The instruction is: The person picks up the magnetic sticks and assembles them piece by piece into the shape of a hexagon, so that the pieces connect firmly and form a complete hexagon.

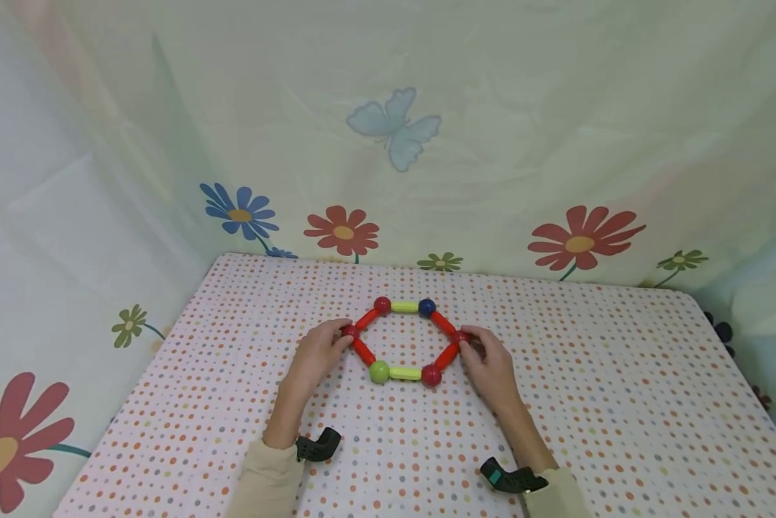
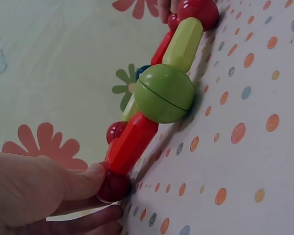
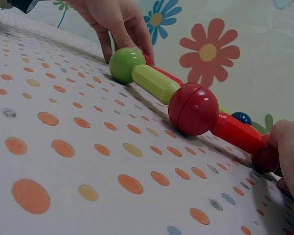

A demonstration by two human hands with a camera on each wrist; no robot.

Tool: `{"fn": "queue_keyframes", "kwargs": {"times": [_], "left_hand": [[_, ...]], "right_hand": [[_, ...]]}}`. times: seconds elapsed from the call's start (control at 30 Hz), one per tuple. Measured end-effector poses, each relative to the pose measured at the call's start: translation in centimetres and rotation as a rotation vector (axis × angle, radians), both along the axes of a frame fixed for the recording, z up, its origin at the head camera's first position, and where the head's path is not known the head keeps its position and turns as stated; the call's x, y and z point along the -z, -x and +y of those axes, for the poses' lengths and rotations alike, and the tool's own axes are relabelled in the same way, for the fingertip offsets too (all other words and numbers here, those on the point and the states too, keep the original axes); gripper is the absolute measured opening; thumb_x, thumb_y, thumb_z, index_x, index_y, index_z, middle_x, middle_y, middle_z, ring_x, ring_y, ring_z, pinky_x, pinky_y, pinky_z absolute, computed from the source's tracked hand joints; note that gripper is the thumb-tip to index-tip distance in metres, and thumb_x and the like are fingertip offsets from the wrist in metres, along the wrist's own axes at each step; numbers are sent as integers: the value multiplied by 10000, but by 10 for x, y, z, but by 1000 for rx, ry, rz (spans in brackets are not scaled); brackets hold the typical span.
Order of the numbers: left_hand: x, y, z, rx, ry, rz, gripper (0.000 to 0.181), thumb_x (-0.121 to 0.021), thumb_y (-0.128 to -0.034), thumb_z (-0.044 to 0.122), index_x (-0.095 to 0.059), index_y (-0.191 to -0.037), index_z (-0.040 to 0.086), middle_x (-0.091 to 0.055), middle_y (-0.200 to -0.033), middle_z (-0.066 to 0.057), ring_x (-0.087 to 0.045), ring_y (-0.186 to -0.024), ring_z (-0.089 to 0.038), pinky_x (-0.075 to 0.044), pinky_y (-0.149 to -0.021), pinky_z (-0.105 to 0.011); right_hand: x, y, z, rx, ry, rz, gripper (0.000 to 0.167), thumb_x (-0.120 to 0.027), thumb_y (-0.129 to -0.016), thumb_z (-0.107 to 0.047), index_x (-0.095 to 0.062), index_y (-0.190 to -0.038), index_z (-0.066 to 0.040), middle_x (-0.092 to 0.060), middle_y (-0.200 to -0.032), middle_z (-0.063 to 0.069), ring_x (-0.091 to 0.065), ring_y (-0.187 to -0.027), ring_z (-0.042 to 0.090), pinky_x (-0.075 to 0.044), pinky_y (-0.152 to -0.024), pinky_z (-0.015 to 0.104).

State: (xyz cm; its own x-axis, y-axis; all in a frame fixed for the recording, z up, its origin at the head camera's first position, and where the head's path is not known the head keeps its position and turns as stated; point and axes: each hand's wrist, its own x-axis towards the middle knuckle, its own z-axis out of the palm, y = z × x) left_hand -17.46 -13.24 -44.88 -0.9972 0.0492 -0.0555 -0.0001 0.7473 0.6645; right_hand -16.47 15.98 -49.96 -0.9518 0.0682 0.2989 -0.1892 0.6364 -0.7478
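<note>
A six-sided ring of toy rods and balls lies flat on the dotted table. Its near side has a green ball [image 1: 380, 372], a yellow-green rod [image 1: 405, 373] and a red ball [image 1: 431, 375]. At the far side are another red ball [image 1: 382, 306] and a dark blue ball [image 1: 427, 307]. Red rods [image 2: 133, 143] run to the two side corners. My left hand [image 1: 318, 351] pinches the red ball [image 2: 113, 187] at the left corner. With thumb and fingers, my right hand [image 1: 491, 365] grips the red ball [image 3: 265, 159] at the right corner.
The table [image 1: 187, 403] has a dotted cover. Behind it hangs a cloth [image 1: 491, 144] printed with flowers and a butterfly. Dark round objects [image 1: 723, 332] show beyond the right edge. Each wrist wears a black strap mount [image 1: 319, 445].
</note>
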Motion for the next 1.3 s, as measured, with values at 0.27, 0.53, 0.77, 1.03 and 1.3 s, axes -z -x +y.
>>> {"fn": "queue_keyframes", "kwargs": {"times": [0.27, 0.53, 0.77, 1.03, 1.3], "left_hand": [[2, -1, -1, -8, 36, 40, 380, -624, -947, 210, -598, -1316, 120, -693, -1073, -66, -542, -748, -131, -415, -638, -239], [2, 1, 0, -3, 50, 44, 407, -624, -948, 221, -583, -1339, 120, -626, -854, -25, -465, -608, -119, -363, -533, -225], [0, 1, -2, -4, 39, 23, 418, -575, -976, 249, -543, -1375, 128, -695, -1069, -58, -597, -813, -161, -493, -705, -322], [-3, -1, -10, -43, 46, 31, 399, -531, -994, 271, -545, -1368, 133, -638, -1287, -86, -642, -1049, -240, -517, -884, -451], [-4, 2, -16, -48, 48, 35, 412, -516, -1004, 288, -525, -1382, 127, -626, -1305, -91, -642, -1073, -247, -522, -894, -451]], "right_hand": [[1, -1, -2, 18, -20, -5, 340, -588, -964, -196, -565, -1277, -66, -637, -1215, 111, -621, -1012, 210, -531, -837, 286], [1, -1, -3, 27, -14, -16, 342, -583, -968, -189, -558, -1283, -57, -625, -1223, 120, -613, -1032, 223, -540, -873, 395], [1, -1, -3, 50, -4, -23, 362, -573, -972, -206, -543, -1304, -65, -624, -1234, 110, -618, -1027, 214, -529, -855, 313], [3, 0, -3, 49, 33, -32, 350, -565, -976, -203, -547, -1301, -76, -628, -1230, 100, -628, -982, 193, -492, -799, 188], [3, 2, -3, 66, 45, -35, 342, -540, -988, -212, -547, -1301, -75, -629, -1227, 110, -631, -986, 220, -490, -813, 261]]}}
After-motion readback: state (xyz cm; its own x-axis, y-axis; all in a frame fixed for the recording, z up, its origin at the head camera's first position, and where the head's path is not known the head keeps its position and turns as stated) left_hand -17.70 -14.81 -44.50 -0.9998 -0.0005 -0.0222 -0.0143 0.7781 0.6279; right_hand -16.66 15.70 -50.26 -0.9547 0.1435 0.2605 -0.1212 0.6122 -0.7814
